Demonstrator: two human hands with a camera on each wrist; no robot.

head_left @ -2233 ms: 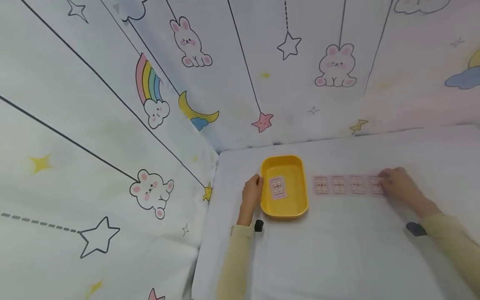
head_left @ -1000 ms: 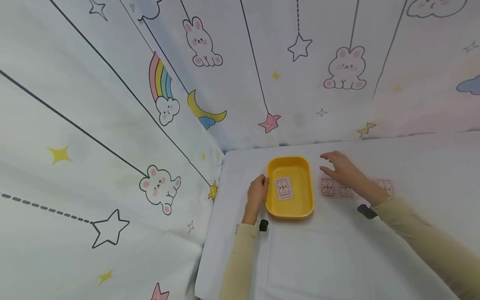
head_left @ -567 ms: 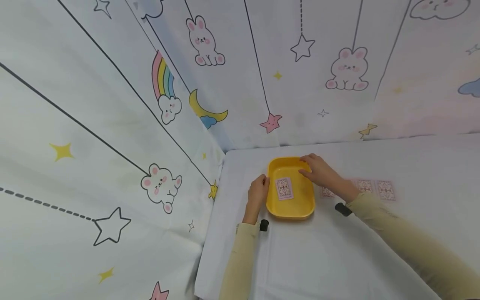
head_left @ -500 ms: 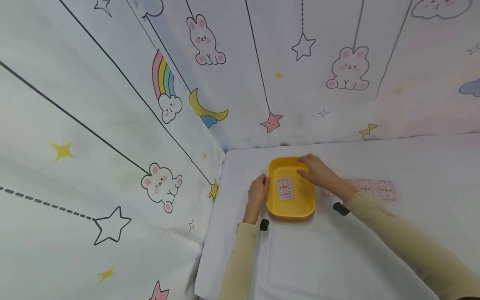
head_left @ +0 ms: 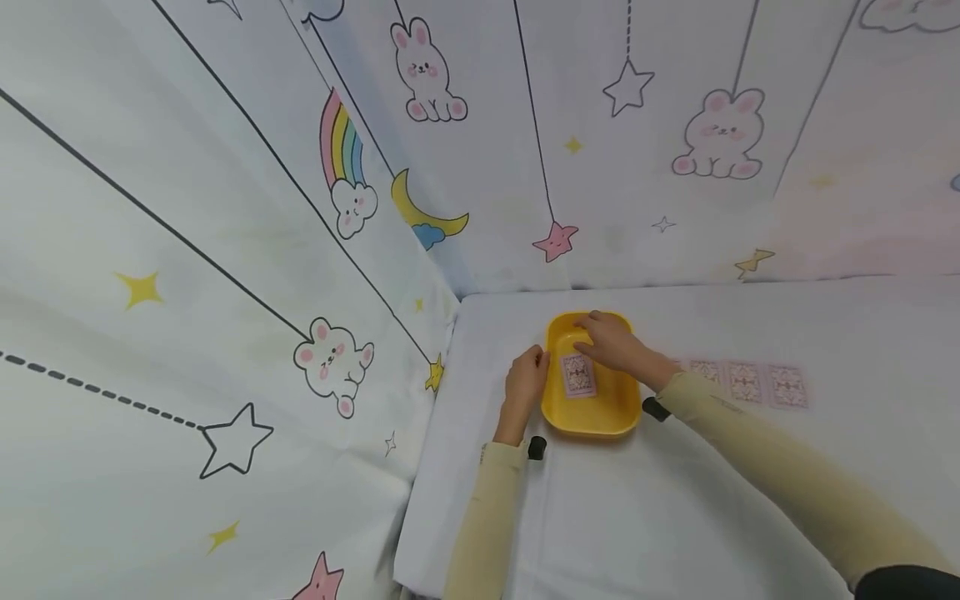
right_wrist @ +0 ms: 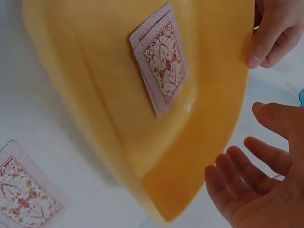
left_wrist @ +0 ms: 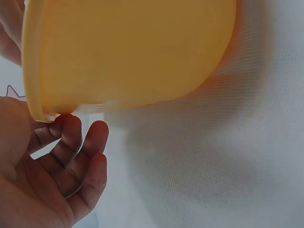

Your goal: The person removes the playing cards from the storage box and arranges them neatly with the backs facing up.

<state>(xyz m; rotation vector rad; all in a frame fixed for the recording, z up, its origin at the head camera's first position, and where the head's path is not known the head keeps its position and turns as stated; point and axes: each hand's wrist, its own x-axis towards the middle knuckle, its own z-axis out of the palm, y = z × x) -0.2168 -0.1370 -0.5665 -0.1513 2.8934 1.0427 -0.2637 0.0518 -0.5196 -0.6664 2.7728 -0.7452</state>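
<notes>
We see a small pile of cards [head_left: 579, 376] inside the yellow tray [head_left: 603, 421], with the right hand [head_left: 611, 343] just above.
We judge that the pile could skew or scatter if that hand brushes its edges, or if the left hand [head_left: 525, 379] jerks the rim it pinches. The pile lies backs up, ornate red and cream with pale pink borders, its edges slightly out of line in the right wrist view. The right hand's fingers are loosely spread and hold nothing we can make out; the left hand has thumb and curled fingers on the tray's side. Beyond, we find a row of matching cards [head_left: 745, 382] on the white counter [head_left: 675, 500]; the right sleeve [head_left: 780, 471] might drag one askew if it dips.
</notes>
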